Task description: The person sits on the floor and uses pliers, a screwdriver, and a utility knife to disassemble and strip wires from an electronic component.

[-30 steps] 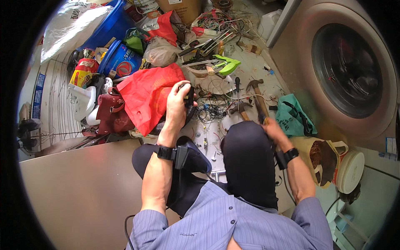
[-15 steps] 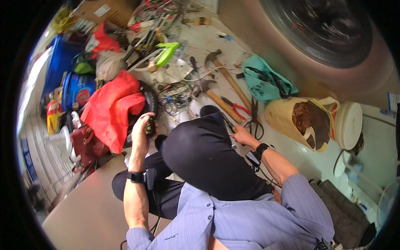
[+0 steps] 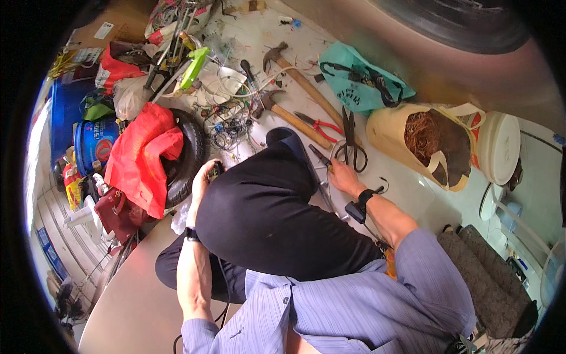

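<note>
My left hand (image 3: 202,180), beside my raised knee, is closed around a small black object with yellowish marks (image 3: 216,171); its kind is unclear. In my right hand (image 3: 345,178) is a slim hand tool with a dark, tapered end (image 3: 319,154), pointing away from me above the floor. The rest of that tool is hidden by my fingers. Just beyond it lie large black scissors (image 3: 350,138) and red-handled pliers (image 3: 319,123). Two wooden-handled hammers rest farther off, the nearer hammer (image 3: 295,121) and the farther hammer (image 3: 306,88).
A red bag (image 3: 144,156) drapes over a black tyre (image 3: 194,150) at left. Tangled wires (image 3: 227,127) lie ahead. At right stand a teal bag (image 3: 362,82), a beige bag (image 3: 386,135) holding copper-coloured wire, and a white bucket (image 3: 501,147). A metal bar (image 3: 326,193) lies beside my leg.
The view has shifted, so the floor items appear farther left and higher. My right hand still grips the slim tool, now beside the scissors; my left hand keeps its dark object and sits nearer my knee.
</note>
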Available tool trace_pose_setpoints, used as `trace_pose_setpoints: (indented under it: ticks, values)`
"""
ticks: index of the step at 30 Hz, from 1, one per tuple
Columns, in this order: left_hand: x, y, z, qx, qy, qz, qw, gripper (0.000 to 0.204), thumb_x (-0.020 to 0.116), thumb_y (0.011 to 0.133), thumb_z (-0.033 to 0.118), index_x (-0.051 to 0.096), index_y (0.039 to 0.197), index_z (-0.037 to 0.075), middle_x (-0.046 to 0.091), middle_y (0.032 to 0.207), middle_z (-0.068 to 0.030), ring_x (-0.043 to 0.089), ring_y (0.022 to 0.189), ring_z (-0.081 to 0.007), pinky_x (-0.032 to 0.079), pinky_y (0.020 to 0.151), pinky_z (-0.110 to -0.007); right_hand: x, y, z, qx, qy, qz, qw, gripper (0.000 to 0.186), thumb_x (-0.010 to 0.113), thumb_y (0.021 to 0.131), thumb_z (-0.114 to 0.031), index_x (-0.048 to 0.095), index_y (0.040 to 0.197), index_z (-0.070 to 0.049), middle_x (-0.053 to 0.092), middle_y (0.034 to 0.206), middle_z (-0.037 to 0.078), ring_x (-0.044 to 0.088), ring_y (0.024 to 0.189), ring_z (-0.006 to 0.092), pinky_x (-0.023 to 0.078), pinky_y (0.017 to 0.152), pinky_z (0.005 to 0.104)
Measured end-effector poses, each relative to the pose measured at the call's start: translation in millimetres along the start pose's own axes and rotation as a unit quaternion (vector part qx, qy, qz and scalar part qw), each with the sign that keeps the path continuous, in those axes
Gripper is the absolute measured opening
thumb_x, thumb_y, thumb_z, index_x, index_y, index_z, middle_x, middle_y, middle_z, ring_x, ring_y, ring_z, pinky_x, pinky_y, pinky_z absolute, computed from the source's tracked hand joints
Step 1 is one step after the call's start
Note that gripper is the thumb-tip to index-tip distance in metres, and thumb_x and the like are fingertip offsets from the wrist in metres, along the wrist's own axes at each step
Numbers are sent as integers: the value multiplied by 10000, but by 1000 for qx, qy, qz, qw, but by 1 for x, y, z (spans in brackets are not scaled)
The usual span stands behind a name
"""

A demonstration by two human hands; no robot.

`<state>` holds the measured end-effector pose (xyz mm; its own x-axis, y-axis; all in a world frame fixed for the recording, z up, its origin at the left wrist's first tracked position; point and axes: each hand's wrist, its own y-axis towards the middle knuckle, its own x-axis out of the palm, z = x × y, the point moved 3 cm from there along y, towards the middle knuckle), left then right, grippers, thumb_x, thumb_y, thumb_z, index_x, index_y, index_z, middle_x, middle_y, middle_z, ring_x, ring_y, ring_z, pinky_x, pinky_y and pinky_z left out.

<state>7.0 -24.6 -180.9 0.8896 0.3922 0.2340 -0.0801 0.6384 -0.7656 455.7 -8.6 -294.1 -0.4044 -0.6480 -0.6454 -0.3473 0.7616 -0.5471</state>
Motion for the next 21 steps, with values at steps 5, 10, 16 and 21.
trace_pose_setpoints:
  ticks: [5,10,16,21]
  values:
    - [-6,33,-33,-43,-100,-51,993,200,577,990,128,638,1137,7,698,1023,-109,672,957,-238,566,865,-397,0,-10,20,14,-35,0,999,416,662,882,-190,502,1223,-12,619,1068,289,627,977,490,517,838,559]
    - [-4,42,-44,-47,-148,-38,987,210,579,988,148,639,1128,3,699,1017,-111,671,951,-239,564,861,-392,-11,-21,21,51,-21,37,998,564,718,871,-227,476,1330,-3,561,1177,280,582,1063,460,491,922,528]
    - [-2,24,-33,17,-77,-4,997,226,581,986,172,639,1117,-2,700,1009,-113,670,943,-241,560,856,-385,-4,-30,22,58,-44,43,996,604,752,855,-251,458,1321,-3,543,1139,278,559,1092,453,489,923,520]
    - [47,-10,4,-18,-37,76,996,256,586,970,240,645,1064,8,697,957,-118,667,888,-244,558,819,-371,9,-31,29,79,-45,50,995,620,740,839,-186,450,1346,18,549,1167,285,554,1085,470,470,948,526]
